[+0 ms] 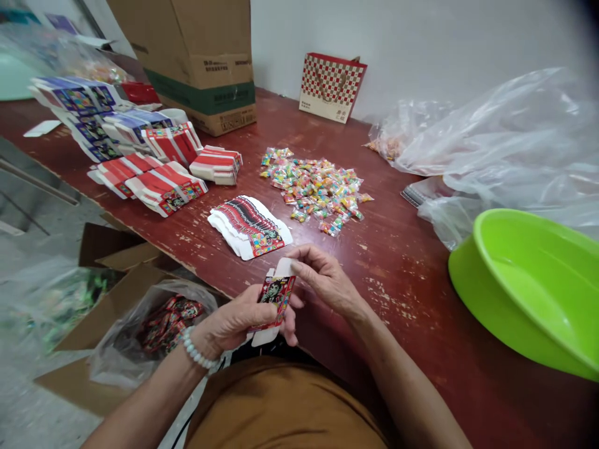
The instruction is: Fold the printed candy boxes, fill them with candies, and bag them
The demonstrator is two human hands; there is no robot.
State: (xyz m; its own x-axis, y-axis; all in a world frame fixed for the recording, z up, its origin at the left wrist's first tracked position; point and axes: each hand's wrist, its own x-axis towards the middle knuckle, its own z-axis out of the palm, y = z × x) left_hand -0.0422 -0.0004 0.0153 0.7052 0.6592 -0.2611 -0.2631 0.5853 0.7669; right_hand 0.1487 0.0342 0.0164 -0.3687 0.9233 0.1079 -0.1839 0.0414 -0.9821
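My left hand, with a beaded bracelet at the wrist, is closed around a small red printed carton. White flaps stand out at the carton's top and bottom. The thumb and forefinger of my right hand pinch the top flap. Just beyond my hands lies a fanned stack of flat red-and-white cartons on the dark red table. Behind it is a loose pile of small wrapped candies in colourful clear wrappers. Whether the held carton contains anything is hidden.
Banded carton bundles stand at left, near a large cardboard box. A checked paper bag leans by the wall. At right are clear plastic bags and a green basin. Below the table edge, an open bag holds red packets.
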